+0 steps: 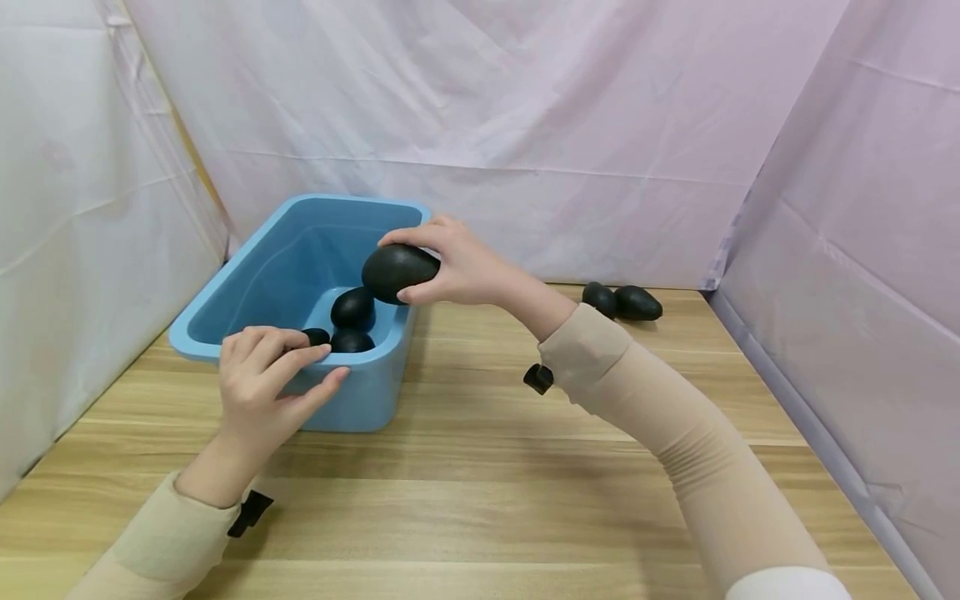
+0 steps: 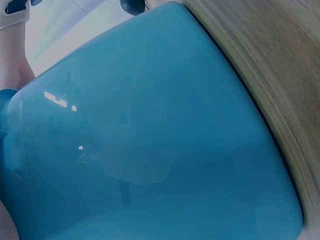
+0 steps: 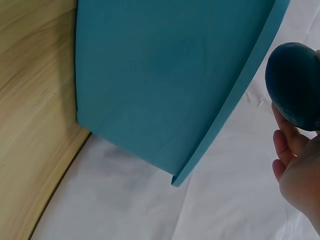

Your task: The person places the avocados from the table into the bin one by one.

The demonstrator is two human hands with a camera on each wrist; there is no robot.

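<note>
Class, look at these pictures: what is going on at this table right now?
A person is working at a wooden table with a blue tub. The right hand grips a dark egg-shaped stone over the tub's right rim. The left hand holds the tub's near rim. Three similar dark stones already lie inside the tub. Two more stones lie on the table by the back curtain, to the right.
</note>
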